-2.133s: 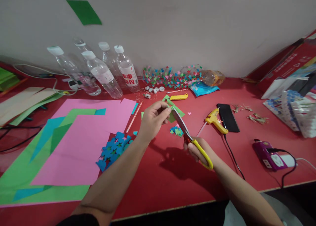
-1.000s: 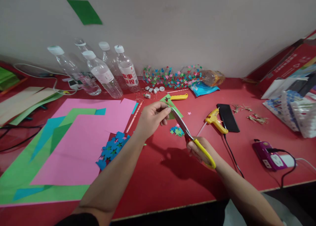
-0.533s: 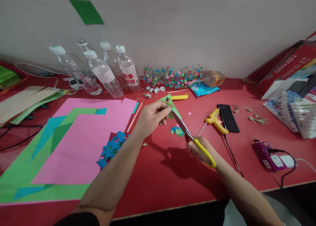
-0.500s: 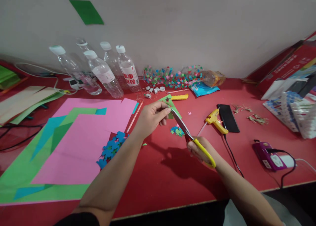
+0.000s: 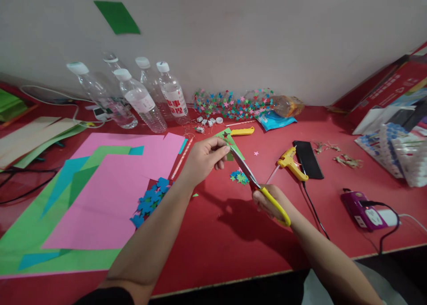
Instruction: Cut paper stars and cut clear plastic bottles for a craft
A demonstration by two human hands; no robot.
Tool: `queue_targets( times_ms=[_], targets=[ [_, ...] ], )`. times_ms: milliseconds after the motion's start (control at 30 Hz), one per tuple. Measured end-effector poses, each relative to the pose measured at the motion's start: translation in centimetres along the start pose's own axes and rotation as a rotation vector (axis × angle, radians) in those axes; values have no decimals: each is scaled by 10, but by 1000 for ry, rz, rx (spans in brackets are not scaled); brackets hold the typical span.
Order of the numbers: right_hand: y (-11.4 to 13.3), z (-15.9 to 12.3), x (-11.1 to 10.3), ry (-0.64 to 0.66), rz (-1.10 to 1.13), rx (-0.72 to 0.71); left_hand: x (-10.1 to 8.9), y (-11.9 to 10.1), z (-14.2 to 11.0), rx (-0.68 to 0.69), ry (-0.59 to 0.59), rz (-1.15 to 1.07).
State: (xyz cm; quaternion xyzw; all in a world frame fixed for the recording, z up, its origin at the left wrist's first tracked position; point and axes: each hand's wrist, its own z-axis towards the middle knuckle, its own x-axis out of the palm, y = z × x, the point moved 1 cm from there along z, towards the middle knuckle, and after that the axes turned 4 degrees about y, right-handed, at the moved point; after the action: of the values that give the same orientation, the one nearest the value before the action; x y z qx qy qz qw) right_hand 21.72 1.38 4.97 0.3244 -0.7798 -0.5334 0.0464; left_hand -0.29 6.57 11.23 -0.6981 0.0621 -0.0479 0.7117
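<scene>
In the head view my left hand [image 5: 208, 158] is closed in a pinch, apparently on a piece of green paper [image 5: 235, 150]. That paper has a star-shaped gap near its upper end, and my fingers hide part of it. My right hand [image 5: 268, 200] grips yellow-handled scissors [image 5: 247, 169], whose blades point up and left, their tips at my left fingertips. Below the blades lies a small pile of green, blue and pink paper stars [image 5: 239, 177]. One pink star [image 5: 256, 153] rests alone to the right.
Pink paper [image 5: 100, 202], green sheets and a blue star-shaped pile [image 5: 151, 202] lie left. Bottles [image 5: 140, 100] stand behind, near a star-covered bottle [image 5: 233, 104] and yellow cutter [image 5: 243, 131]. A glue gun [image 5: 292, 163], phone [image 5: 308, 159] and purple device [image 5: 362, 210] lie right.
</scene>
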Motion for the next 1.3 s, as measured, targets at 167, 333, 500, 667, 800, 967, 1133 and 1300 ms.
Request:
queue_targets(
  times_ms=[167, 333, 500, 667, 800, 967, 1133, 1300],
  targets=[
    [-2, 1, 0, 7, -10, 15, 0, -1, 0, -10, 3, 24],
    [-1, 1, 0, 4, -6, -16, 0, 0, 1, -1, -7, 13],
    [0, -1, 0, 28, 39, -71, -2, -1, 1, 20, -48, 2],
    [0, -1, 2, 76, 105, -102, 3, 3, 0, 34, -39, -25],
    [4, -2, 2, 93, 94, -140, 8, 8, 0, 65, -41, -64],
    [7, -4, -1, 109, 53, -185, 8, 10, 0, 110, -48, -36],
    [3, -4, -3, 109, 48, -175, 5, 2, -2, 133, -31, 36],
    [1, -3, -3, 83, 53, -149, 0, -9, -5, 96, 25, 89]
  ],
)
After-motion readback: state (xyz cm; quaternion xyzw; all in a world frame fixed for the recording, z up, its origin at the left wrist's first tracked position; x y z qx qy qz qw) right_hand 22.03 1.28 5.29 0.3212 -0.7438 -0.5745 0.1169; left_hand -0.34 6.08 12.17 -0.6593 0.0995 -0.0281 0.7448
